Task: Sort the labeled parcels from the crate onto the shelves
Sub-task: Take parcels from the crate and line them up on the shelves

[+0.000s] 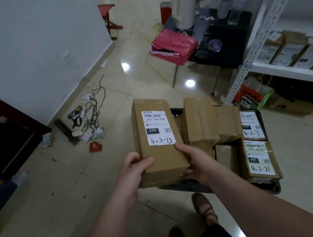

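Lying in the crate (269, 185) are labeled parcels (260, 159).

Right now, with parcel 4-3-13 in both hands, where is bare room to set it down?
Bare tile floor lies left of the crate, between it and the cables by the wall, and ahead, between the crate and the black table. Crowded: the crate is packed with parcels, and the shelf at right is lined with boxes.

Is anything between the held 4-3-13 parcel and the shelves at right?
The left hand and right hand grip the parcel. Upright parcels in the crate stand beside it, toward the shelves; above them nothing visible blocks.
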A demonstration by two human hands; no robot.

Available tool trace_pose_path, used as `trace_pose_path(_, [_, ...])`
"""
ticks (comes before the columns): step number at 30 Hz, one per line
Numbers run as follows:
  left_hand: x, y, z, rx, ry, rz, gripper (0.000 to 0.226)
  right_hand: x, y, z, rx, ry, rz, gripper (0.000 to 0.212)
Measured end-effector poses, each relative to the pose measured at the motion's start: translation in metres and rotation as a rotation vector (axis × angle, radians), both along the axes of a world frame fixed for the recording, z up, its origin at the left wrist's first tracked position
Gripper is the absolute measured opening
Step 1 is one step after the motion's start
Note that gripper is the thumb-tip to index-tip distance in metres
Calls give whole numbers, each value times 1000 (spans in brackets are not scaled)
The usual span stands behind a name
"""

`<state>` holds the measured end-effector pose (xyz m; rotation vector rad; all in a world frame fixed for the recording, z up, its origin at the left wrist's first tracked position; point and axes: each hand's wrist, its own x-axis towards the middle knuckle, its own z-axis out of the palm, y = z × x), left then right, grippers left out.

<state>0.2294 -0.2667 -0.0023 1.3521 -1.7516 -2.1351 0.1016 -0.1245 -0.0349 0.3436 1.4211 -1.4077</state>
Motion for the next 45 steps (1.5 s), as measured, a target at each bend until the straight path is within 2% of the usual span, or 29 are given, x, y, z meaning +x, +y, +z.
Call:
trace_pose_path(2, [1,0,22,-48,87,-40,27,1,3,23,-96,15,-11,50])
trace_pose_path(4, [-1,-1,42,-82,162,-57,41,-1,8,44,-191,54,-15,49])
trace_pose_path(7, [-8,3,71,-109,261,-121,54,-6,18,73,-290,132,-38,62])
trace_pose_path(9, [-12,9,87,-94,292,-194,71,-8,29,92,-324,176,-50,68])
trace_pose_path(11, [-16,16,100,-60,306,-287,92,-10,43,109,-319,225,-62,74])
trace_pose_path(14, [-28,31,118,-12,343,-429,104,-9,67,125,-316,334,-134,90])
trace_pose_path(20, [-63,82,156,-67,374,-429,98,-5,110,148,-323,536,-272,108])
trace_pose_path(24, [-80,113,170,-115,392,-445,78,-11,142,162,-345,612,-314,102])
trace_pose_path(31, [-115,173,179,-94,419,-549,81,-24,218,176,-327,662,-402,86])
trace_pose_path(36, [-141,244,181,-69,408,-633,93,-44,303,183,-263,695,-390,92])
trace_pose_path(41, [-164,303,186,-98,439,-668,81,-80,372,202,-259,755,-346,87])
trace_pose_path(45, [-176,341,188,-90,467,-714,83,-111,416,221,-259,767,-351,86])
